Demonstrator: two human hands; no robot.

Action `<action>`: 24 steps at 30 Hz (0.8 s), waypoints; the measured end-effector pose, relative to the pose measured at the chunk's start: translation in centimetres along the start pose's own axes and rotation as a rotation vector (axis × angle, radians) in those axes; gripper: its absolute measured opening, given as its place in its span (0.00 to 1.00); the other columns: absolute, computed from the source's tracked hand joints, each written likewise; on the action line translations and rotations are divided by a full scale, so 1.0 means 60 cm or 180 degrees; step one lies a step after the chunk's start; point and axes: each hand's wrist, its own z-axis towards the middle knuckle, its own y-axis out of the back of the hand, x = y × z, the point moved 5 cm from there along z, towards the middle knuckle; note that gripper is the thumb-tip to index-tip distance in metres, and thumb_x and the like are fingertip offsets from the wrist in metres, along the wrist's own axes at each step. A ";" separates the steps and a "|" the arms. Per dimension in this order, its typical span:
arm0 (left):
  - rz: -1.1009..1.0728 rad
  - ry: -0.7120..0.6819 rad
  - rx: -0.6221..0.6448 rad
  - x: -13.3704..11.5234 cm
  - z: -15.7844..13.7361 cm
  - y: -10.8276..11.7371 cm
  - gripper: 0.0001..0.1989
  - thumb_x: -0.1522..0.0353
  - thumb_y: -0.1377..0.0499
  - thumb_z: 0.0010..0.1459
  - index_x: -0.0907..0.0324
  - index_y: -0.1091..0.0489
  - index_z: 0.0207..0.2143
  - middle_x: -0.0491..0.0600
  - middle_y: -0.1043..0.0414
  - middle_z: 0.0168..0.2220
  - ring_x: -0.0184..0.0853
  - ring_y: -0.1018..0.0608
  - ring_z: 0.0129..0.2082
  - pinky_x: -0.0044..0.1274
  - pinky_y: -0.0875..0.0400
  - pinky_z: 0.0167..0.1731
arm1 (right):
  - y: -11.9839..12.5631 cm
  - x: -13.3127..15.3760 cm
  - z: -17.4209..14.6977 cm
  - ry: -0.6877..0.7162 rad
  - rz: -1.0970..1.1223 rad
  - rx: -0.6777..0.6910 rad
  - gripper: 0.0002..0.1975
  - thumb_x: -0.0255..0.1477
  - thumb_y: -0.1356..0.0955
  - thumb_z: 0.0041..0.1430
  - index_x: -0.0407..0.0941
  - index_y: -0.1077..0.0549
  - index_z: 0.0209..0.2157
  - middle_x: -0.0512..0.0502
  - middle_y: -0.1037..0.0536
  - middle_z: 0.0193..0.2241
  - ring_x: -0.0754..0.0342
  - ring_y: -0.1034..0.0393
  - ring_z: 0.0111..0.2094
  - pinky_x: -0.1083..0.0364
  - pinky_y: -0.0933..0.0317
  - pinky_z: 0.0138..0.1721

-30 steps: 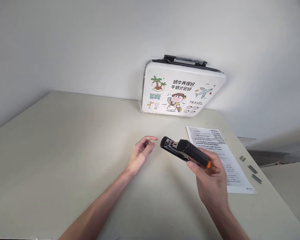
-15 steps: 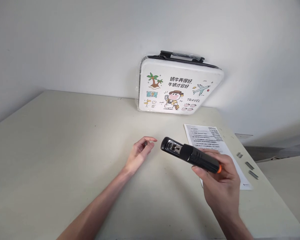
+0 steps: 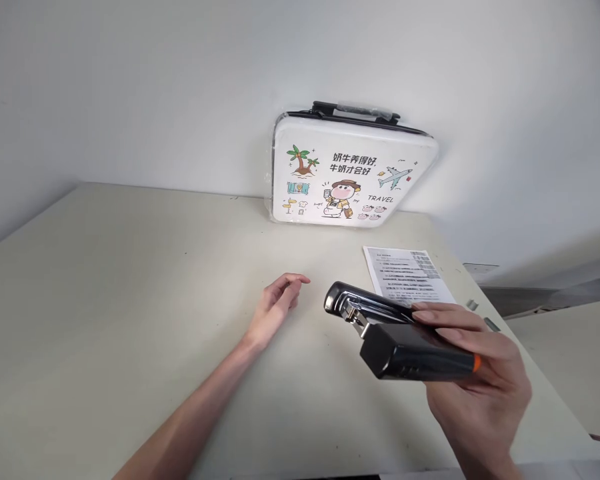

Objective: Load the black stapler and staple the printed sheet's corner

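Note:
My right hand [image 3: 490,373] is wrapped round a black stapler [image 3: 420,353] with an orange end, held above the table. The stapler's two long parts stand apart at the left end, and metal shows between them. My left hand [image 3: 279,303] is just left of the stapler, not touching it. Its fingers are curled together; whatever they hold, if anything, is hidden. Behind the stapler lies a printed sheet of paper [image 3: 403,270], partly covered by it. Grey staple strips [image 3: 492,325] lie near the table's right edge, partly hidden by my right hand.
A white case [image 3: 305,133] with cartoon prints and a black handle stands against the wall at the back of the pale table [image 3: 130,300]. To the right, beyond the table's edge, is another pale surface [image 3: 570,360].
My right hand has turned the stapler and brought it nearer and to the right; its two parts now show spread apart. The small dark thing glimpsed in my left hand is now out of sight.

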 end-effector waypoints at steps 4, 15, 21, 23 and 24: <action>-0.0316 0.0080 -0.0026 0.008 0.004 0.001 0.20 0.49 0.40 0.65 0.56 0.24 0.41 0.40 0.51 0.26 0.31 0.45 0.26 0.25 0.47 0.28 | -0.005 -0.032 -0.013 -0.0712 0.0434 -0.0100 0.15 0.30 0.20 0.53 0.55 0.23 0.41 0.47 0.17 0.41 0.42 0.21 0.47 0.36 0.28 0.51; -0.0302 0.0108 -0.0010 0.007 0.005 0.001 0.17 0.51 0.40 0.65 0.56 0.25 0.38 0.41 0.50 0.27 0.31 0.45 0.25 0.26 0.46 0.29 | -0.056 -0.098 -0.064 -0.2258 0.1638 0.0032 0.18 0.50 0.30 0.65 0.62 0.21 0.52 0.46 0.19 0.54 0.40 0.23 0.50 0.37 0.28 0.46; -0.0266 0.0110 -0.0060 0.004 0.004 0.001 0.16 0.53 0.40 0.66 0.56 0.24 0.38 0.41 0.49 0.27 0.31 0.44 0.26 0.26 0.45 0.30 | -0.068 -0.108 -0.066 -0.2631 0.1903 -0.0176 0.15 0.51 0.29 0.64 0.62 0.19 0.46 0.49 0.18 0.52 0.42 0.24 0.49 0.41 0.28 0.41; -0.0312 0.0107 -0.0069 0.003 0.004 0.000 0.16 0.53 0.39 0.65 0.56 0.24 0.37 0.41 0.49 0.27 0.31 0.44 0.25 0.26 0.45 0.29 | -0.069 -0.110 -0.067 -0.2679 0.1953 -0.0202 0.14 0.50 0.28 0.62 0.62 0.19 0.46 0.49 0.19 0.53 0.42 0.24 0.49 0.41 0.28 0.42; -0.0375 0.0111 -0.0067 0.003 0.004 0.000 0.16 0.53 0.39 0.65 0.56 0.24 0.37 0.41 0.50 0.27 0.31 0.44 0.25 0.26 0.45 0.29 | -0.068 -0.111 -0.066 -0.2681 0.1948 -0.0203 0.14 0.50 0.27 0.62 0.62 0.19 0.46 0.49 0.19 0.53 0.42 0.24 0.49 0.41 0.28 0.43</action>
